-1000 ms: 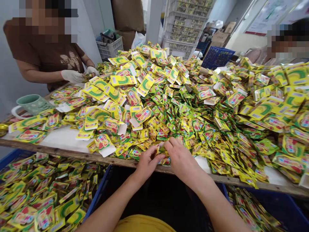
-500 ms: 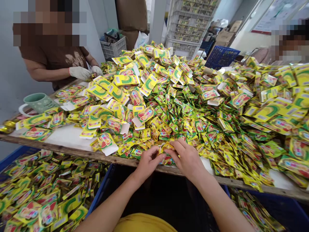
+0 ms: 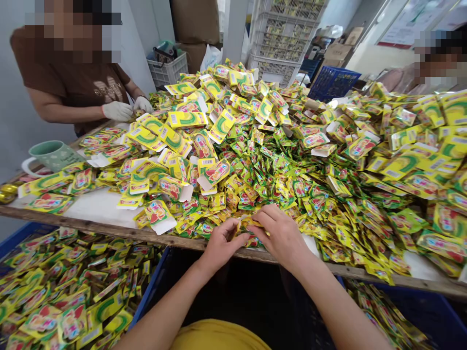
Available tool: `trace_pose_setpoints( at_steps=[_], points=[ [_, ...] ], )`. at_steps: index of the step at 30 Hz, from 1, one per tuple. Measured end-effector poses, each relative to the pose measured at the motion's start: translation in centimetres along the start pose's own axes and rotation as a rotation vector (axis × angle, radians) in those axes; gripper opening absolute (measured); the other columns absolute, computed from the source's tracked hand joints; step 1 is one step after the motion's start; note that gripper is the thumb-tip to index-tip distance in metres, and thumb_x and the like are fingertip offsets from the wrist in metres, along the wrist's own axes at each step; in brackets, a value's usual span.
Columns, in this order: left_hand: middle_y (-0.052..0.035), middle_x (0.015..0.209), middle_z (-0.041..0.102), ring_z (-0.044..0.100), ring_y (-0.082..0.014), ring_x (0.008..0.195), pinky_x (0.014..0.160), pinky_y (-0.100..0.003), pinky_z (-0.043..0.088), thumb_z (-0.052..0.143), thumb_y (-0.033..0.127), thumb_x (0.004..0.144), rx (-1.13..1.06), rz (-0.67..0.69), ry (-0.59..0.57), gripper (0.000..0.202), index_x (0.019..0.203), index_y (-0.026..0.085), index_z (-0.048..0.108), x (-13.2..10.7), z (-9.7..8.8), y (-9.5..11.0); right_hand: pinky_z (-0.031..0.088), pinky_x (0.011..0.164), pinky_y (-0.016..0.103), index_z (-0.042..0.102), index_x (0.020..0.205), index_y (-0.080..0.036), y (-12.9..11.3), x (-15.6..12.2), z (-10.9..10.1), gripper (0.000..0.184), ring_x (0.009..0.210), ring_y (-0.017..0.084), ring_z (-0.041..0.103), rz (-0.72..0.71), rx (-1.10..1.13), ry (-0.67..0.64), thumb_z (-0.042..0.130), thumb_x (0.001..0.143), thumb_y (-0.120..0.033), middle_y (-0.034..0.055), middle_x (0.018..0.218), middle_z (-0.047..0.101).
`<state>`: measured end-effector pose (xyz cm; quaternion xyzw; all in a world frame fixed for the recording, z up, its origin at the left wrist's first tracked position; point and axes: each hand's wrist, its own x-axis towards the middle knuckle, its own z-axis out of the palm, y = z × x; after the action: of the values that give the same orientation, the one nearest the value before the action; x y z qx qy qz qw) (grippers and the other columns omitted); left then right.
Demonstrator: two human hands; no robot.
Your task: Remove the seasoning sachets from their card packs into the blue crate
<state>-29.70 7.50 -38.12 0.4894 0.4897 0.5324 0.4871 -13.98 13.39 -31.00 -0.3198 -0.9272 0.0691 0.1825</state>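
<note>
A big heap of small yellow and green sachets [image 3: 292, 165] covers the white table [image 3: 98, 209]. At the table's near edge my left hand [image 3: 221, 243] and my right hand [image 3: 282, 236] meet, fingers pinched together on a small bunch of sachets [image 3: 248, 224]. Flat yellow-green cardboard sleeves [image 3: 178, 121] lie on the heap's left part.
A mint-green mug [image 3: 51, 154] stands at the table's left end. A person in a brown shirt with white gloves [image 3: 118, 111] works at the far left; another person sits at the far right. Blue crates [image 3: 58, 287] with sachets sit below the table; white crates [image 3: 284, 34] are stacked behind.
My right hand has drawn back from the heap toward the table edge and closed on the sachets beside my left hand. The camera shifted slightly.
</note>
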Motion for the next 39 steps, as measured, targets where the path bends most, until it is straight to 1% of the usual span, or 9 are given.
trace_pose_setpoints(
  at_steps=[8, 11, 14, 17, 19, 23, 29, 34, 39],
  points=[
    [-0.005, 0.099, 0.064, 0.057, -0.0188, 0.093, 0.084, -0.027, 0.044, 0.064, 0.029, 0.082, -0.106, 0.008, -0.024, 0.025, 0.103, 0.016, 0.063, 0.1, 0.0, -0.4, 0.041, 0.096, 0.048, 0.071, 0.103, -0.027, 0.4, 0.1, 0.0, 0.019, 0.117, 0.027, 0.042, -0.055, 0.11, -0.043, 0.057, 0.09, -0.027, 0.01, 0.124, 0.055],
    [-0.0053, 0.096, 0.067, 0.059, -0.02, 0.091, 0.083, -0.028, 0.045, 0.069, 0.027, 0.077, -0.053, -0.012, -0.052, 0.027, 0.102, 0.015, 0.066, 0.0, -0.5, -1.0, 0.037, 0.099, 0.053, 0.074, 0.089, -0.025, 0.0, -0.2, 0.4, 0.017, 0.123, 0.031, 0.04, -0.041, 0.141, -0.148, 0.062, 0.086, -0.036, 0.0094, 0.126, 0.056],
    [-0.0048, 0.092, 0.069, 0.061, -0.0205, 0.089, 0.082, -0.029, 0.046, 0.066, 0.028, 0.08, -0.025, -0.017, -0.043, 0.023, 0.099, 0.015, 0.068, -0.1, -0.9, -1.0, 0.038, 0.1, 0.052, 0.074, 0.091, -0.024, 0.0, -0.9, 1.1, 0.019, 0.119, 0.029, 0.047, 0.045, 0.353, -0.022, 0.062, 0.086, -0.038, 0.0099, 0.123, 0.059],
    [-0.0058, 0.102, 0.07, 0.061, -0.0226, 0.102, 0.092, -0.031, 0.044, 0.058, 0.033, 0.086, -0.039, -0.042, -0.048, 0.026, 0.103, 0.016, 0.069, -0.3, -1.2, -0.4, 0.053, 0.073, 0.036, 0.071, 0.1, -0.023, 0.2, -2.1, 2.3, 0.02, 0.086, 0.021, 0.062, 0.368, 0.718, 0.209, 0.061, 0.087, -0.035, 0.0078, 0.094, 0.067],
    [-0.0059, 0.107, 0.071, 0.059, -0.0228, 0.109, 0.099, -0.033, 0.041, 0.054, 0.034, 0.088, -0.046, -0.092, -0.052, 0.028, 0.103, 0.017, 0.071, -0.2, -1.3, 0.3, 0.048, 0.048, 0.025, 0.07, 0.095, -0.021, 0.0, -2.8, 3.5, 0.021, 0.056, 0.014, 0.057, 0.589, 0.964, 0.213, 0.064, 0.083, -0.037, 0.0015, 0.069, 0.061],
    [-0.0043, 0.098, 0.074, 0.065, -0.0206, 0.094, 0.088, -0.03, 0.048, 0.064, 0.025, 0.08, -0.075, -0.163, -0.065, 0.022, 0.099, 0.017, 0.073, 0.2, -1.7, 1.4, 0.043, 0.038, 0.021, 0.072, 0.089, -0.022, -1.2, -2.9, 5.1, 0.019, 0.045, 0.009, 0.047, 0.66, 1.094, 0.194, 0.068, 0.078, -0.036, -0.0007, 0.069, 0.057],
    [-0.0037, 0.097, 0.075, 0.068, -0.0194, 0.092, 0.086, -0.029, 0.052, 0.07, 0.027, 0.077, 0.031, -0.01, 0.132, 0.018, 0.093, 0.02, 0.075, 0.5, -2.2, 0.8, 0.055, 0.053, 0.024, 0.076, 0.092, -0.024, -1.6, -1.4, 4.9, 0.02, 0.075, 0.016, 0.062, 0.572, 1.121, 0.288, 0.068, 0.078, -0.037, 0.0059, 0.09, 0.064],
    [-0.0043, 0.101, 0.074, 0.068, -0.0177, 0.089, 0.081, -0.028, 0.054, 0.067, 0.029, 0.082, 0.151, 0.089, 0.167, 0.024, 0.104, 0.021, 0.072, 0.7, -1.7, 0.2, 0.052, 0.045, 0.023, 0.074, 0.084, -0.02, -1.1, -1.0, 5.7, 0.021, 0.051, 0.011, 0.056, 0.695, 1.177, 0.329, 0.075, 0.072, -0.036, 0.0004, 0.068, 0.062],
    [-0.0033, 0.092, 0.072, 0.066, -0.0151, 0.089, 0.083, -0.027, 0.053, 0.066, 0.018, 0.083, 0.284, 0.38, 0.076, 0.014, 0.095, 0.022, 0.073, 1.0, -2.0, 0.1, 0.054, 0.054, 0.025, 0.076, 0.083, -0.022, -0.8, -1.6, 6.4, 0.011, 0.065, 0.014, 0.062, 0.534, 1.098, 0.406, 0.072, 0.076, -0.029, 0.0043, 0.083, 0.064]
  ],
)
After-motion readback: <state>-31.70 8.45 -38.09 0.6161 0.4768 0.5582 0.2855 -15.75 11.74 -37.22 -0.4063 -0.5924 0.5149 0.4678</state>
